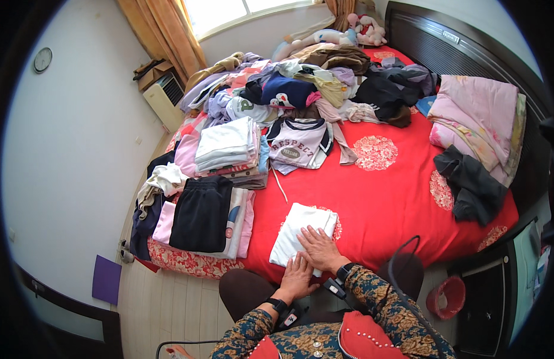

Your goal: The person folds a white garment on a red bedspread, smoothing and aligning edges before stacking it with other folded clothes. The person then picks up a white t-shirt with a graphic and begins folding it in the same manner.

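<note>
A white garment (289,233), folded into a flat rectangle, lies at the near edge of the bed. My right hand (321,247) rests palm down on its right half, fingers spread. Beside it my left hand (297,277) touches the near edge, its fingertips close to the right hand's thumb side. Neither hand grips anything. To the left are folded black trousers (203,214) on top of pink and white pieces. Behind them rises a stack of folded clothes (225,146), a white one uppermost. A pale printed shirt (297,141) is spread beside that stack.
Loose clothes (286,87) heap across the far side of the red-covered bed (371,193). At right lie a folded pink quilt (476,119) and a dark crumpled garment (472,186). A red waste bin (445,298) stands on the floor, and a black cable (390,264) loops near my right arm.
</note>
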### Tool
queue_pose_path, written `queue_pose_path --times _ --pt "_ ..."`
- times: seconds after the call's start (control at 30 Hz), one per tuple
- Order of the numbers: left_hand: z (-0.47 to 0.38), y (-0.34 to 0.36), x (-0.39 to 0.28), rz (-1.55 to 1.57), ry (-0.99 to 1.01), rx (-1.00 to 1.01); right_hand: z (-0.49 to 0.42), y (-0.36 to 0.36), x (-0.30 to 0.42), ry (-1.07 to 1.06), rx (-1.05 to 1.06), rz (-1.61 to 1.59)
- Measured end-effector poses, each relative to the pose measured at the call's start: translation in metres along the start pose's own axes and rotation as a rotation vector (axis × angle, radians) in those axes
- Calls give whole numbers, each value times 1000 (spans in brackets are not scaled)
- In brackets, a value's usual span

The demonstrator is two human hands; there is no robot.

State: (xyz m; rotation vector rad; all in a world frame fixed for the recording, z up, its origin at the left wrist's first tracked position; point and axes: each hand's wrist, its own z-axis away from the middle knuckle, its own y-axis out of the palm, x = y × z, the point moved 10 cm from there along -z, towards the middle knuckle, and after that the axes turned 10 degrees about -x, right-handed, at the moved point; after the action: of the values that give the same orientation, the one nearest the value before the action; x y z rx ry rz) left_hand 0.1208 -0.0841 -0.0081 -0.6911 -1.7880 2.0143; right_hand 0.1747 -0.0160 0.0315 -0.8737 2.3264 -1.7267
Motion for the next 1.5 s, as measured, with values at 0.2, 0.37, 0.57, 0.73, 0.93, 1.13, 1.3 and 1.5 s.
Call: queue_pose_path --times 0.2,0.37,0.57,0.73,0.93,1.13,1.3,1.5 --pt "-2 4 2 13 13 23 -13 28 -68 204 55 7" --pt "-3 9 2 29 29 46 -46 8 -125 511 -199 -261" --pt "-3 10 3 61 33 74 -88 39 -142 637 50 -377" --pt "-3 8 4 115 28 80 -94 63 -152 745 291 -473" --pt "-5 3 6 153 29 47 -101 59 -142 599 281 -491" --pt "-4 0 6 161 11 34 -108 42 -140 473 -13 -341" --pt "-10 -17 10 153 -25 -146 -91 38 -136 462 -75 -232" --pt "-15 -60 21 116 98 -420 -46 16 -175 702 -193 -413"
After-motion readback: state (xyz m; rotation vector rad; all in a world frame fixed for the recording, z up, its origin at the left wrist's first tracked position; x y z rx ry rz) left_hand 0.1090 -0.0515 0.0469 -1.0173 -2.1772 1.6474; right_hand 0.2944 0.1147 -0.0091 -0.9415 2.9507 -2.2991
